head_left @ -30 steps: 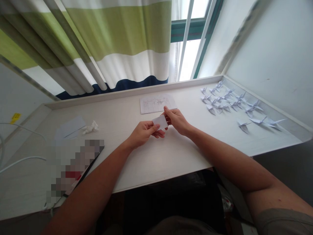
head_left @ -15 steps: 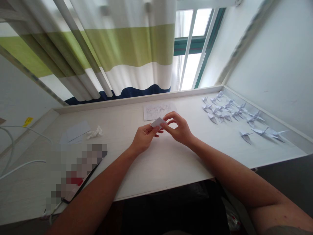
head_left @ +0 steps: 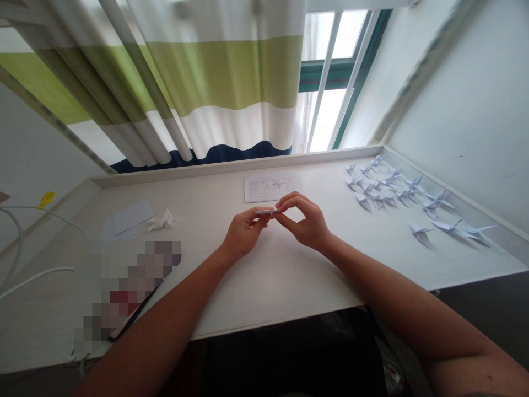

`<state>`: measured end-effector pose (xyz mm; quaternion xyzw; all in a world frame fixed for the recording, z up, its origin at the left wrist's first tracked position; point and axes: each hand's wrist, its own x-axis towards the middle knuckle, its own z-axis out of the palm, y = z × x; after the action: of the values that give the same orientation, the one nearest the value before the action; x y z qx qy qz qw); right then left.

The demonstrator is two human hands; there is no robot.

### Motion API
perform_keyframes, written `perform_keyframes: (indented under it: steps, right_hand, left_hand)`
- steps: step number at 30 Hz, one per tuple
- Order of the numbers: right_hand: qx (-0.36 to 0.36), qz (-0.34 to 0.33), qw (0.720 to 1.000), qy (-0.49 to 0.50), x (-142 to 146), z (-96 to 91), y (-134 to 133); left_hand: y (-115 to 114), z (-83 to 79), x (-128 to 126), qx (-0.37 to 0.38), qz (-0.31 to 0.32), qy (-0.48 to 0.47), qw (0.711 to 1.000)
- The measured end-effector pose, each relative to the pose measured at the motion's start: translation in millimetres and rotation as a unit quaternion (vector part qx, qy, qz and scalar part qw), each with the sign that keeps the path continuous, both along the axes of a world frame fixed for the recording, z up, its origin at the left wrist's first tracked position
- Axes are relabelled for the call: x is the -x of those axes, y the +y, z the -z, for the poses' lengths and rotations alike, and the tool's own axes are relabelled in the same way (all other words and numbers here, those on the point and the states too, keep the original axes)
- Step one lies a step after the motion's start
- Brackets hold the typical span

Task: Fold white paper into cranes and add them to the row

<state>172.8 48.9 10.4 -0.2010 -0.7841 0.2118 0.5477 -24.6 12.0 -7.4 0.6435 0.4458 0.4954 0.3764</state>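
Observation:
A small piece of folded white paper (head_left: 265, 212) is held above the middle of the desk, seen nearly edge-on. My left hand (head_left: 244, 231) grips its left side between thumb and fingers. At its right end, my right hand (head_left: 303, 220) pinches with thumb and index finger, the two forming a ring. The finer folds of the paper are too small to make out. Behind my hands lies a printed sheet or booklet (head_left: 264, 187) on the desk.
Several folded paper cranes (head_left: 382, 187) stand along the desk's right side. Flat white sheets (head_left: 131, 218) and a crumpled tissue (head_left: 162, 220) lie at the left. Nearer is a blurred-out flat object (head_left: 132, 298), with white cables (head_left: 39, 282) beside it. A raised ledge (head_left: 231, 164) borders the back.
The folded paper has tilted from showing its flat face to nearly edge-on. Both hands stay on it, with the right thumb and index finger now closed at its right end. The view has shifted slightly.

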Motion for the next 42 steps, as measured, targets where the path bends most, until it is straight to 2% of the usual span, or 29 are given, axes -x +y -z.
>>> perform_keyframes:
  steps: [2, 4, 7, 9, 11, 14, 18, 22, 26, 30, 34, 36, 42]
  right_hand:
    - [-0.001, 0.002, 1.0, -0.003, 0, 0.2, -1]
    - [-0.006, 0.009, 1.0, 0.001, 0, 0.2, -1]
    - [-0.005, 0.02, 1.0, 0.009, 1, 1.0, 0]
    - [-0.002, 0.019, 1.0, 0.014, 3, 2.5, 0]
    - [0.006, 0.009, 1.0, 0.021, 4, 4.4, 1]
    - [0.044, -0.015, 0.999, 0.025, 6, 7.1, -1]
    - [0.139, -0.033, 0.989, 0.037, 9, 10.6, -2]
    - [0.23, -0.064, 0.969, 0.066, 11, 13.4, 0]
    - [0.322, -0.12, 0.933, 0.107, 11, 13.0, 4]
    - [0.4, -0.193, 0.888, 0.12, 8, 11.5, 8]
    - [0.443, -0.236, 0.855, 0.134, 4, 9.9, 10]
    - [0.441, -0.234, 0.857, 0.128, 3, 8.7, 10]
    - [0.346, -0.116, 0.926, 0.095, 5, 5.8, 6]
  left_hand:
    - [-1, -2.6, 0, -0.031, -0.027, 0.014, 0.999]
    - [-3, -6.7, 1, -0.107, -0.082, 0.028, 0.991]
    - [-4, -12.5, 3, -0.252, -0.131, 0.104, 0.953]
    - [-4, -14.5, 6, -0.308, -0.143, 0.16, 0.927]
    - [-2, -14.8, 7, -0.324, -0.146, 0.178, 0.918]
    - [-1, -13.7, 7, -0.301, -0.13, 0.154, 0.932]
    - [0, -10.5, 5, -0.22, -0.095, 0.07, 0.968]
    - [2, -7.4, 4, -0.127, -0.11, 0.022, 0.985]
    - [5, -7.0, 6, -0.076, -0.118, -0.017, 0.99]
    - [6, -8.3, 7, -0.036, -0.081, -0.068, 0.994]
    - [5, -11.4, 6, -0.027, -0.046, -0.122, 0.991]
    - [4, -13.1, 6, -0.023, -0.032, -0.136, 0.99]
    - [1, -12.6, 5, -0.033, -0.002, -0.105, 0.994]
